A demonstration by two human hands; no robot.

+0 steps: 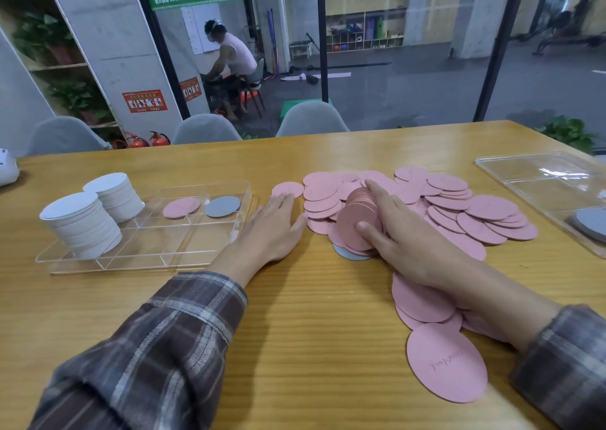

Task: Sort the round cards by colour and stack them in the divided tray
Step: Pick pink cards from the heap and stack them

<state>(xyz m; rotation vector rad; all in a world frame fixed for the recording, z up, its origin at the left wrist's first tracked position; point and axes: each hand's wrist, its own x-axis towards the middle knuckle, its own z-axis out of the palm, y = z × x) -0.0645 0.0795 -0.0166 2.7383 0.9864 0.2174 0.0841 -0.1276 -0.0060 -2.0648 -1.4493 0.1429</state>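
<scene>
The clear divided tray (183, 242) near the table's (295, 331) left edge holds two tall white stacks (82, 223), one pink card (181, 207) and one grey card (223, 206). Thin matte pink discs (459, 206) lie fanned across the middle. The right hand (403, 232) pinches an on-edge pink stack (355, 219) between thumb and fingers; the left hand (272, 226) lies flat, fingers straight.

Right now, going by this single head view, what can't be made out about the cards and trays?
- Grey card, head view: mostly buried under the pink pile; any more grey beneath cannot be told.
- Second tray and its grey stack, head view: cut off by the right edge.
- Writing on the nearest pink card: too small to read.
- Card count in the pink stack the right hand grips: its fingers cover it.
</scene>
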